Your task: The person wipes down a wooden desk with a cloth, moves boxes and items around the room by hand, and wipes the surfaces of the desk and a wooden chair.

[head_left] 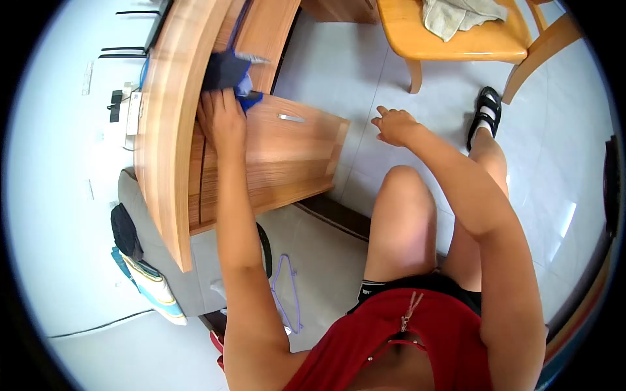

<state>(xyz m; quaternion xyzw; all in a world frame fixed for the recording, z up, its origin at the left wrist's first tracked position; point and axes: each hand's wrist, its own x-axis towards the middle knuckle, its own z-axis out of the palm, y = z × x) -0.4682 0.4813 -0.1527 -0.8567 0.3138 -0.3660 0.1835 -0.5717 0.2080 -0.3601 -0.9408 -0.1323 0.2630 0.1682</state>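
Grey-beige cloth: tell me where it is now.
In the head view, the grey-beige cloth lies at the upper right, on the wooden chair, beyond the right hand.

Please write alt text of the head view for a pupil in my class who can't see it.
A person's left hand is at a blurred dark-and-blue item by a wooden cabinet; the right hand hangs free over the pale floor. At top right, a wooden chair bears a crumpled cloth.

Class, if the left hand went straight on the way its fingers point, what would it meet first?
Probably the blurred dark item just ahead of the left hand; whether they already touch is unclear.
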